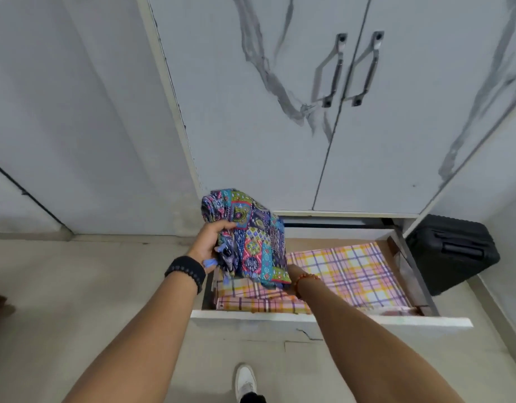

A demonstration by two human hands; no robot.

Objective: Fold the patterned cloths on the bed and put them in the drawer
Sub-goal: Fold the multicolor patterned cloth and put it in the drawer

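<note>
The step in hand seems to be laying the folded patterned cloth point(251, 242) into the open drawer point(332, 319), which stands pulled out below the two cupboard doors point(280, 112). The cloth hangs in the air above the left part of the drawer, at about 10 o'clock from the drawer's middle, and it does not yet touch the checked cloth point(352, 271) that already covers the drawer floor.

The left hand point(211, 242) grips the cloth from the left side; its fingers point(226, 226) are curled round the bundle, near the light blue fringe. The right hand point(291, 279) reaches under the lower edge at 5 o'clock of the cloth, but the cloth hides it almost wholly, so I cannot tell how its fingers lie.

To do this step well, I judge that the person should lower the cloth flat, with both hands keeping the folds together, and set it in the left half of the drawer, square to the front wall. The fringe may slip out and hang over the rim, so it is better to tuck it under before letting go. The bundle looks a little loose, so a quick drop may open the folds.

A black suitcase point(451, 251) stands at 3 o'clock, just beside the drawer.
</note>
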